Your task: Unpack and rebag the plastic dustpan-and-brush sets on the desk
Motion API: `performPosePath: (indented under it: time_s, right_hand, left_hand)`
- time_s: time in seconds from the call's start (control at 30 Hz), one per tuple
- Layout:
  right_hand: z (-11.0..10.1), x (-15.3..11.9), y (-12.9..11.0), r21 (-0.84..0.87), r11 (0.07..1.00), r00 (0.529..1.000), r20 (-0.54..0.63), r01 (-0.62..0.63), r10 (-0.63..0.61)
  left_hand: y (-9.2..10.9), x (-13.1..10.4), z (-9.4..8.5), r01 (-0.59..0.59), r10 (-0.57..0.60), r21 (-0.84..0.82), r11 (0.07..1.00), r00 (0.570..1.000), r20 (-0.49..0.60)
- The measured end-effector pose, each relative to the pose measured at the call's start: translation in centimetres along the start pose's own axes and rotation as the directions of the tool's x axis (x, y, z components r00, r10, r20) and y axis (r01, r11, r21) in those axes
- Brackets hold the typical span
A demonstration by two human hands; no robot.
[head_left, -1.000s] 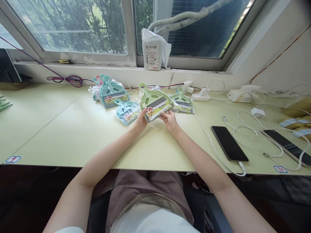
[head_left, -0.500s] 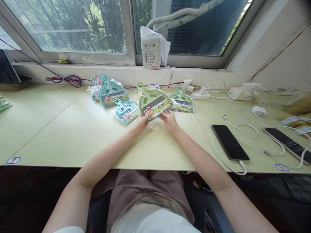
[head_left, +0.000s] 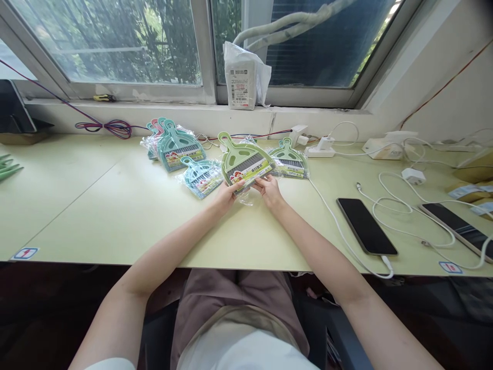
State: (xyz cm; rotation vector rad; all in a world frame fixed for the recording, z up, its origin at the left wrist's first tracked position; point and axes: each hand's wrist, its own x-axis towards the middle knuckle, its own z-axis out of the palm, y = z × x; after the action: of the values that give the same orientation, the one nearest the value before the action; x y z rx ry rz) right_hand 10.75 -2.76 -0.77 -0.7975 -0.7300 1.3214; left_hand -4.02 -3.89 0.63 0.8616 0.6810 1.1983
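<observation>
A green dustpan and brush set point(head_left: 246, 160) in clear wrap is tilted up over the table, its handle pointing away from me. My left hand point(head_left: 227, 196) pinches its lower left corner, thumb on the label. The lower right edge is gripped by my right hand point(head_left: 269, 190), fingers partly behind the pack. Just left lies a small blue dustpan set point(head_left: 202, 176), and behind it a pile of teal dustpan sets point(head_left: 180, 149) with a pink handle among them. Another green dustpan set point(head_left: 288, 160) lies to the right.
On the right of the table point(head_left: 96, 216) lie a black phone point(head_left: 366, 226) on a charging cable, a second phone point(head_left: 460, 226), and loose white cables. A power strip point(head_left: 320, 150) stands by the wall. A white-wrapped box point(head_left: 242, 85) sits on the windowsill.
The whole view has shifted very slightly. Both hands keep hold of the green dustpan set, with almost no change in its pose.
</observation>
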Motion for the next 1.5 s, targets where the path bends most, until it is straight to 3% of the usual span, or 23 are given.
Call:
performPosePath:
  time_s: [0.53, 0.67, 0.8, 0.93, 1.03, 1.13, 1.17, 1.2, 1.23, 1.27, 1.3, 1.37, 1.5]
  right_hand:
    - [0.2, 0.1, -0.3, -0.057, 0.995, 0.996, -0.056, -0.079, 0.076]
    - [-0.2, 0.6, -1.0, -0.13, 0.978, 0.983, 0.051, -0.166, 0.174]
    - [-0.7, 0.8, -2.2, -0.207, 0.944, 0.938, 0.18, -0.258, 0.296]
    - [-1.1, 0.1, -4.1, -0.3, 0.927, 0.887, 0.329, -0.226, 0.323]
    - [-1.8, -0.7, -5.8, -0.348, 0.923, 0.814, 0.481, -0.165, 0.327]
    - [-2.8, -0.8, -6.9, -0.512, 0.85, 0.718, 0.546, -0.121, 0.431]
    - [-3.2, -0.5, -6.9, -0.541, 0.838, 0.741, 0.534, -0.07, 0.407]
    - [-3.6, -0.1, -6.8, -0.535, 0.845, 0.814, 0.497, 0.013, 0.302]
    - [-3.9, 0.5, -6.5, -0.527, 0.842, 0.894, 0.424, 0.117, 0.141]
    - [-4.3, 1.1, -6.1, -0.543, 0.811, 0.945, 0.326, 0.218, -0.036]
    - [-4.6, 1.6, -5.6, -0.596, 0.748, 0.955, 0.221, 0.293, -0.199]
    - [-5.1, 2.5, -4.6, -0.712, 0.614, 0.917, 0.106, 0.339, -0.384]
    - [-5.4, 2.8, -3.1, -0.763, 0.491, 0.894, 0.255, 0.42, -0.369]
  left_hand:
    - [0.2, 0.4, -0.5, 0.105, -0.101, 0.078, 0.991, 0.993, -0.057]
    - [0.7, 1.0, -0.9, 0.159, -0.152, 0.069, 0.985, 0.983, -0.106]
    - [1.5, 1.4, -1.3, 0.245, -0.235, 0.052, 0.968, 0.961, -0.143]
    - [2.6, 1.7, -1.7, 0.302, -0.287, 0.067, 0.951, 0.942, -0.171]
    - [3.5, 2.0, -2.3, 0.245, -0.234, 0.071, 0.967, 0.963, -0.132]
    - [4.5, 2.4, -3.2, 0.132, -0.122, 0.067, 0.989, 0.983, -0.135]
    - [4.9, 2.6, -3.5, 0.117, -0.106, 0.064, 0.991, 0.981, -0.162]
    - [5.2, 2.7, -3.8, 0.12, -0.107, 0.058, 0.991, 0.976, -0.19]
    - [5.5, 2.8, -4.1, 0.132, -0.118, 0.05, 0.99, 0.97, -0.213]
    - [5.7, 2.9, -4.3, 0.147, -0.133, 0.042, 0.988, 0.964, -0.228]
    - [5.9, 2.9, -4.5, 0.156, -0.143, 0.035, 0.987, 0.961, -0.238]
    - [6.0, 2.9, -4.6, 0.163, -0.154, 0.014, 0.987, 0.954, -0.257]
    - [5.6, 2.7, -4.2, 0.199, -0.202, -0.038, 0.979, 0.934, -0.293]
